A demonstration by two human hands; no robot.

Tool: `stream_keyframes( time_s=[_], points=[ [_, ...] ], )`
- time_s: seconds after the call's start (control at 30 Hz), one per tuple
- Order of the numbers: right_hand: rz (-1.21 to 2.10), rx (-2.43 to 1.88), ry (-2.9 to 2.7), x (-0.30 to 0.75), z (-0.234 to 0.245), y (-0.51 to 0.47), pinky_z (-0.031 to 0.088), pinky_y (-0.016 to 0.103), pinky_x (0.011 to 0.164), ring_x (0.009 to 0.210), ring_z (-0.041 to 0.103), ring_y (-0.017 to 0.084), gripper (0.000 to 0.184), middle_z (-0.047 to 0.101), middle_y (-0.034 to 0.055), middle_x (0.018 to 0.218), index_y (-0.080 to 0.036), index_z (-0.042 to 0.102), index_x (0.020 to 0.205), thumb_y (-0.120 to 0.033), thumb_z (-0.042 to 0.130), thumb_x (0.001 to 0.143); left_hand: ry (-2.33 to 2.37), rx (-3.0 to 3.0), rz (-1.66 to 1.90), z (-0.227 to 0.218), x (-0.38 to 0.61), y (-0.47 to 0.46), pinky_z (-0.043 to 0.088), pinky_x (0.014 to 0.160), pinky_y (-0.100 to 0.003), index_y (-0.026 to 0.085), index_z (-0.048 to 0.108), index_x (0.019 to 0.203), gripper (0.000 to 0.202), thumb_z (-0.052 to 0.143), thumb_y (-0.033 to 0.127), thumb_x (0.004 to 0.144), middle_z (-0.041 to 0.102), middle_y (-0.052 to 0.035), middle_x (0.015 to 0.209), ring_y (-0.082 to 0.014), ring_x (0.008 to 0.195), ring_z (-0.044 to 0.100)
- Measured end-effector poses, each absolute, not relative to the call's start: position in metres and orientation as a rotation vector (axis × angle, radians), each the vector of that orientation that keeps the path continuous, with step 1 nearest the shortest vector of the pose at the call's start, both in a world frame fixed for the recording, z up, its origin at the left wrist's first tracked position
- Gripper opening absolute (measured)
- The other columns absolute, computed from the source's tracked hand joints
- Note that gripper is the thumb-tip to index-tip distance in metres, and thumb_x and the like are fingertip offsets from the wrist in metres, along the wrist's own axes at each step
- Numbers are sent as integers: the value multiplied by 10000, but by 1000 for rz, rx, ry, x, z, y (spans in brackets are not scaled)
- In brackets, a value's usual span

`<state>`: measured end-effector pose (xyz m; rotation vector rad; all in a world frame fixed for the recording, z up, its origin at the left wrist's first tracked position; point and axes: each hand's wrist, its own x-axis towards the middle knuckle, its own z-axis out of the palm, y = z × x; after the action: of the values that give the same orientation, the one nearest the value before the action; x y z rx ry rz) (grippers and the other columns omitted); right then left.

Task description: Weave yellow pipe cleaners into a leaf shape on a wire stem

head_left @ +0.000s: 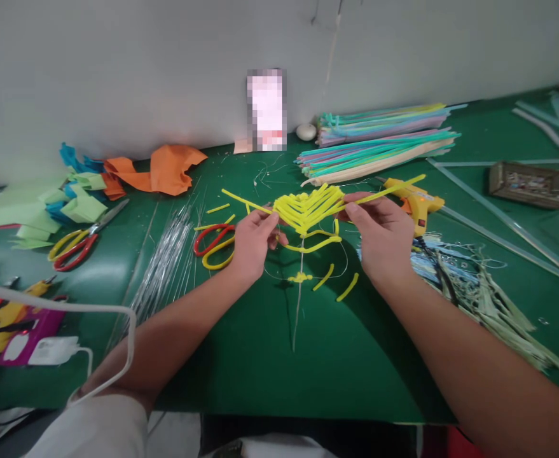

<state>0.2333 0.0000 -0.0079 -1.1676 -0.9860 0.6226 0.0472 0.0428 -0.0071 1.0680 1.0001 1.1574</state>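
Observation:
Between my hands is a yellow pipe-cleaner figure [304, 213], its upper part a fan of V-shaped rows. A long yellow pipe cleaner [391, 189] runs along its lower edge, with ends sticking out past both hands. My left hand [255, 240] is closed, pinching this strand at the fan's left side. On the right side, my right hand [385, 232] pinches the same strand between thumb and fingers. Below the fan hang a yellow loop [310, 247], a small yellow cluster [300, 278] and a thin wire stem [295, 324]. Fingers hide part of the strand.
Red-and-yellow scissors [215, 245] lie beside my left hand, a second pair [86, 242] farther left. Wires [169, 254] are spread nearby. A yellow glue gun [420, 207] sits behind my right hand. Pipe-cleaner bundles [379, 152] and a phone [266, 111] are at the back.

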Motion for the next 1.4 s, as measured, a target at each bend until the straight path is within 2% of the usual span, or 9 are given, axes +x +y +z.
stream_keyframes(
  time_s=[0.2,0.33,0.43,0.57,0.83,1.13,1.3,1.4],
  points=[
    [671,-1107,-917,240,-9,8,559,347,689,627,637,142,156,671,-10,803,-273,714,936,-336,688,795,955,956,1059,2,51,42,328,378,-187,167,571,814,162,665,296,789,682,-6,788,-56,438,567],
    [743,-1063,-840,241,-6,8,542,305,641,596,602,113,108,660,-13,792,-263,726,873,-311,703,779,926,877,1009,7,52,41,366,409,-181,161,570,831,174,665,303,797,686,-9,823,-48,452,565],
    [789,-1053,-789,239,-6,7,532,289,616,584,600,111,68,640,-20,721,-247,719,820,-295,709,774,937,885,1020,9,53,39,349,402,-188,156,557,792,197,634,335,825,687,-25,816,-63,460,582],
    [852,-1055,-738,235,-7,5,537,287,604,554,613,114,76,620,-33,635,-221,683,797,-288,709,776,971,914,1025,8,53,37,332,395,-210,148,592,825,252,554,392,878,679,-45,800,-89,466,602],
    [898,-1052,-703,229,-5,3,553,297,610,544,649,128,138,674,-16,663,-203,625,800,-320,699,790,972,885,1118,3,51,39,344,409,-213,148,566,944,270,580,405,863,667,-32,776,-99,471,610],
    [917,-1081,-661,226,-2,-1,539,301,583,543,660,151,128,671,-29,649,-236,557,830,-325,646,802,1004,936,1138,-3,48,43,376,392,-203,183,545,905,254,604,426,859,677,-9,771,-85,453,611],
    [1083,-1106,-698,223,-1,-1,521,274,563,568,650,136,178,667,-31,686,-242,583,834,-335,697,734,1043,938,1164,-4,48,45,383,392,-197,182,529,864,235,599,406,867,676,-8,783,-74,450,607],
    [1216,-1114,-762,220,-1,-2,535,279,592,606,662,148,224,697,3,730,-213,642,833,-351,746,691,1055,937,1180,-3,49,45,375,389,-198,181,547,881,229,592,405,871,677,-11,806,-70,450,605]
  ],
)
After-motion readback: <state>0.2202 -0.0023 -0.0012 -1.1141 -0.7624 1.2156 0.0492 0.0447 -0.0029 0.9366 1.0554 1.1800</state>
